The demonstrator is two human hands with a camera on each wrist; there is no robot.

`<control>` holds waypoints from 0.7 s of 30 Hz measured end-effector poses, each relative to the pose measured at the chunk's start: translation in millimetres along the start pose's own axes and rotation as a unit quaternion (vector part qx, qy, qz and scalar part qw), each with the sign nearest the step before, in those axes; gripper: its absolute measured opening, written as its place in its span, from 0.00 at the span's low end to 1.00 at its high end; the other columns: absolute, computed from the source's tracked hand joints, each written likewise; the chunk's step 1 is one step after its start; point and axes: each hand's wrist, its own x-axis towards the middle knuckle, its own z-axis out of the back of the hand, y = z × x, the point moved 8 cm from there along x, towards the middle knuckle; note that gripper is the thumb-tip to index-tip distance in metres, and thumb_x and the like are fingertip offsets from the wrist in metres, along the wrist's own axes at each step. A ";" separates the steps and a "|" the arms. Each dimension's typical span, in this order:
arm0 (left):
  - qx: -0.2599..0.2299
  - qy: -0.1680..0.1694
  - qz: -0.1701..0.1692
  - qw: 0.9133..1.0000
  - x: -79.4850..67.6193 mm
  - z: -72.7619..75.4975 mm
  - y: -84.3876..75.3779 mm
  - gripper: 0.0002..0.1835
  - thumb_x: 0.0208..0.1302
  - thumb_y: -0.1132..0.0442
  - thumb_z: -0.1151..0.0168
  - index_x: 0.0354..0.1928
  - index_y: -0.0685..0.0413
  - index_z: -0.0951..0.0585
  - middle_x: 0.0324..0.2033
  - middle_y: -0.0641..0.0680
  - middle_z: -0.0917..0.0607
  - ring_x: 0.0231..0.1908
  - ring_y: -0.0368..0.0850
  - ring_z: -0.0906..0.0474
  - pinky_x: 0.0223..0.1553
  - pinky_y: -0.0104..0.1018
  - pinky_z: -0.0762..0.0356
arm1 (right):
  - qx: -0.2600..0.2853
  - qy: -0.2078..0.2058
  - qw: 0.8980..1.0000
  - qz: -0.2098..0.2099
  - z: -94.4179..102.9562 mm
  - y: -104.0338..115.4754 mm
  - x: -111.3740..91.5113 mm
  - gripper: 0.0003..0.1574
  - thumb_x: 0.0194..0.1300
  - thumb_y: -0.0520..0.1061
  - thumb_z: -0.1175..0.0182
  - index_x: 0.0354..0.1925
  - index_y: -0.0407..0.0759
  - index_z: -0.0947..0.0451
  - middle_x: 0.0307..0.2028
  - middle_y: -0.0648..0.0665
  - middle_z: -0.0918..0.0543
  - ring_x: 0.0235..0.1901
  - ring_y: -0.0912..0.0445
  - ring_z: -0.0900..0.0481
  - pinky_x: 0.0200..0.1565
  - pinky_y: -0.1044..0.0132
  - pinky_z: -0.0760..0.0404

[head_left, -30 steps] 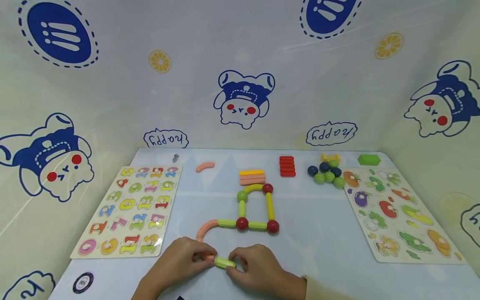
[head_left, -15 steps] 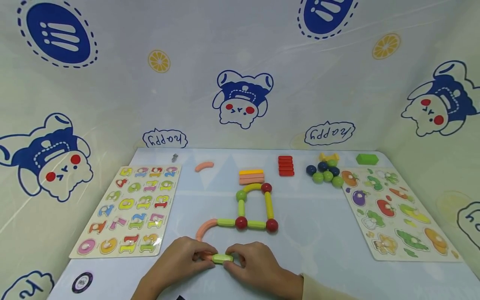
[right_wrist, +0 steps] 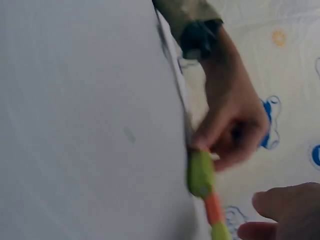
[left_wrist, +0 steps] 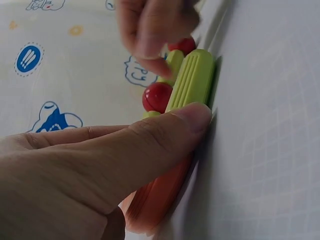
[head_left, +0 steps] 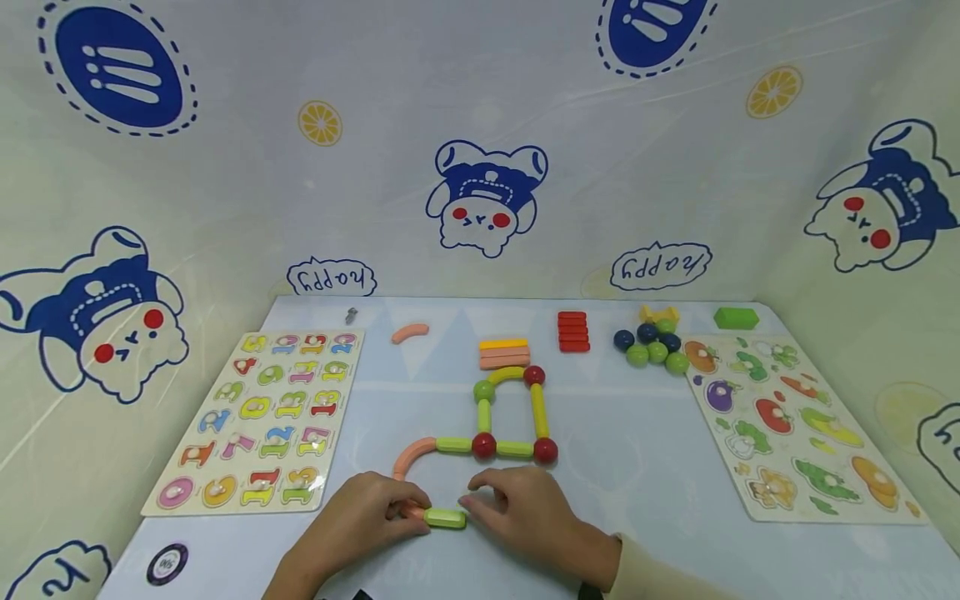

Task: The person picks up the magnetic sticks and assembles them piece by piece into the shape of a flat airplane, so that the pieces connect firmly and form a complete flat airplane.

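My left hand point(head_left: 372, 517) pinches an orange curved building stick point(head_left: 412, 458) at its near end. A light green straight stick point(head_left: 446, 518) extends rightward from that end; in the left wrist view my thumb lies at the joint between the green stick point(left_wrist: 195, 75) and the orange one point(left_wrist: 161, 197). My right hand point(head_left: 528, 508) is just right of the green stick, thumb and finger apart with nothing between them. The far end of the orange stick meets another green stick point(head_left: 453, 446), which joins a red ball point(head_left: 483, 447) in a four-sided frame of sticks and balls.
Behind the frame are orange and yellow sticks point(head_left: 504, 358), red sticks point(head_left: 573, 332), and a cluster of green and blue balls point(head_left: 657, 354). A number puzzle board point(head_left: 336, 417) stands left, a vegetable board point(head_left: 750, 467) right. A round black-and-white chip point(head_left: 167, 565) is at front left.
The light green stick has straightened and come up against the orange stick's end. My right hand has let go of it and moved slightly up and right. My left hand stays nearly still.
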 end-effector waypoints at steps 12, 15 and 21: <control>-0.048 0.015 -0.009 0.999 0.5 -5.4 -3.1 0.12 0.51 0.46 0.31 0.40 0.35 0.15 0.24 0.27 0.21 0.24 0.24 0.27 0.29 0.25 0.29 | -0.020 -0.273 0.944 -0.184 128.7 -138.5 0.4 0.18 0.63 0.60 0.44 0.43 0.53 0.18 0.13 0.52 0.34 0.14 0.56 0.37 0.16 0.66 0.39; -0.035 0.011 -0.012 0.999 1.2 -5.2 -4.2 0.11 0.51 0.46 0.31 0.38 0.33 0.15 0.23 0.26 0.22 0.23 0.24 0.28 0.27 0.24 0.30 | -0.039 -0.306 0.919 -0.246 143.1 -182.8 -9.6 0.20 0.64 0.59 0.44 0.46 0.51 0.19 0.14 0.48 0.33 0.15 0.54 0.36 0.17 0.65 0.41; -0.019 0.010 -0.005 1.000 2.0 -5.0 -4.6 0.11 0.49 0.46 0.30 0.37 0.32 0.15 0.23 0.25 0.22 0.22 0.23 0.28 0.26 0.24 0.30 | -0.060 -0.314 0.907 -0.274 153.2 -216.8 -14.0 0.24 0.65 0.59 0.45 0.53 0.49 0.22 0.15 0.47 0.31 0.16 0.53 0.35 0.16 0.65 0.40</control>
